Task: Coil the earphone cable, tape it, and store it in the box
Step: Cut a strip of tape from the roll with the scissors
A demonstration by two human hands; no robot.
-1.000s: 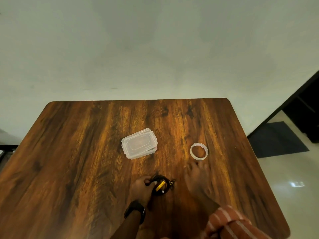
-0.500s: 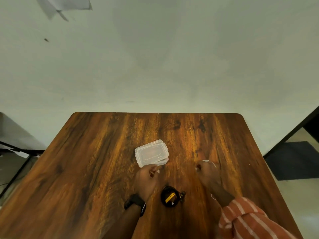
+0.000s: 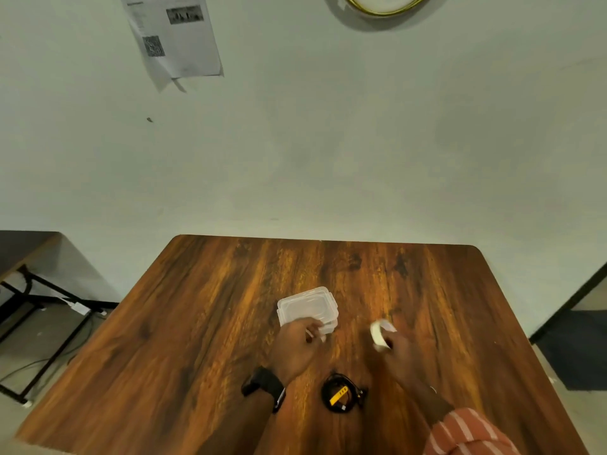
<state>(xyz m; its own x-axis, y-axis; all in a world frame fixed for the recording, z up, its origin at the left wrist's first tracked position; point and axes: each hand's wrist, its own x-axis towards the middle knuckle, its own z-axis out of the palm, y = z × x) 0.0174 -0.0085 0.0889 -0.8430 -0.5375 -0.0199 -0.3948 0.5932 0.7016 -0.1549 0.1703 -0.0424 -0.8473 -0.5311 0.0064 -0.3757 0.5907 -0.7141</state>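
Your coiled black earphone cable (image 3: 341, 396) with its yellow tag lies flat on the grained wooden worktop (image 3: 197, 323), near you, between your wrists and apart from both hands. Your right hand (image 3: 399, 346) pinches the white tape ring (image 3: 379, 333). Your left hand (image 3: 295, 344) curls against the clear lidded plastic box (image 3: 307, 307); whether those fingers grip anything is unclear.

Pale wall (image 3: 328, 142), taped paper sheet (image 3: 174, 34), wooden table (image 3: 197, 323), black-framed side desk (image 3: 26, 257)
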